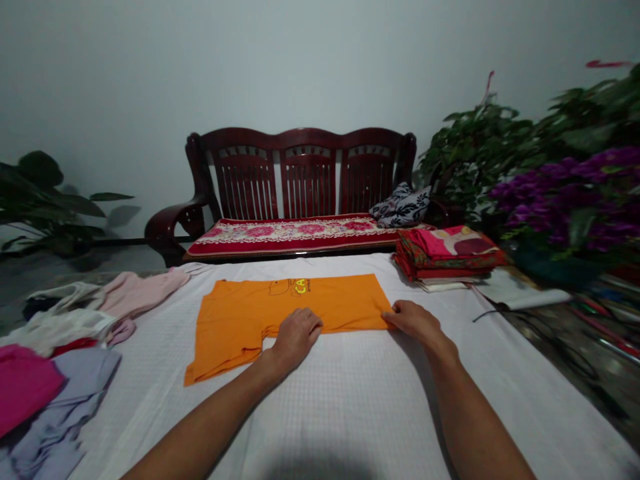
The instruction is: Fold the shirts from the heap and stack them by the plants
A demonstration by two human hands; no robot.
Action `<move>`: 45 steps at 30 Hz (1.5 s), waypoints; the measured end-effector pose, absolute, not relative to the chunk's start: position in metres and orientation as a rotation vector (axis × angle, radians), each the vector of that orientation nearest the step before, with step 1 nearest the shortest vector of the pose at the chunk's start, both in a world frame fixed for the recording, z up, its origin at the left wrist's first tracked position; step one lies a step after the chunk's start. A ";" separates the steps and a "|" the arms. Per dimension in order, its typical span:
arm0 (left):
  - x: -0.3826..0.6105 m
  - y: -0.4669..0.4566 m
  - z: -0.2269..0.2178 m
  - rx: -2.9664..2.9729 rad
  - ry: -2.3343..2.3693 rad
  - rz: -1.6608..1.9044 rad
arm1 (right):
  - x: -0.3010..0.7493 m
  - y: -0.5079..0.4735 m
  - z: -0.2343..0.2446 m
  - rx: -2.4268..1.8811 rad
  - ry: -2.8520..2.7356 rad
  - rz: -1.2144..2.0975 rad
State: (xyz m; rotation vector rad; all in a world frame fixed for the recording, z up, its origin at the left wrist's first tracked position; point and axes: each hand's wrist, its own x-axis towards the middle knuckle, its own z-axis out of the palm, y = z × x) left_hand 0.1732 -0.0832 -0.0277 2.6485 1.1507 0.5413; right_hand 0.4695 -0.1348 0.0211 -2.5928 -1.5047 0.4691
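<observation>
An orange T-shirt (345, 297) with a yellow-and-black print lies folded lengthwise on a white cloth (345, 400), its sleeve spread toward the near left. My left hand (296, 337) rests on the shirt's near edge close to the armpit, its fingers curled closed on the fabric. At the right end, my right hand (413, 319) pinches the near corner of the hem between thumb and fingers. Both hands touch the shirt, and the fingertips of the left one are partly hidden.
A stack of folded red clothes (445, 253) sits at the back right, beside purple flowers (565, 200). Loose clothes, including a pink garment (27, 387) and a lavender garment (83, 380), are heaped at the left. A dark wooden bench (305, 143) stands behind.
</observation>
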 end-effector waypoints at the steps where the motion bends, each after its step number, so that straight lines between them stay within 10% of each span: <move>1: 0.173 -0.082 -0.028 2.652 1.167 0.543 | 0.470 -0.135 0.022 -2.577 -1.506 0.432; 21: 0.175 -0.072 -0.016 2.435 1.457 0.432 | 0.456 -0.136 0.036 -2.607 -1.413 0.047; 33: 0.181 -0.069 -0.009 2.474 1.586 0.229 | 0.478 -0.129 -0.008 -1.828 -1.094 0.838; 45: 0.175 -0.069 -0.013 2.508 1.581 0.248 | 0.488 -0.132 -0.014 -2.281 -1.314 0.647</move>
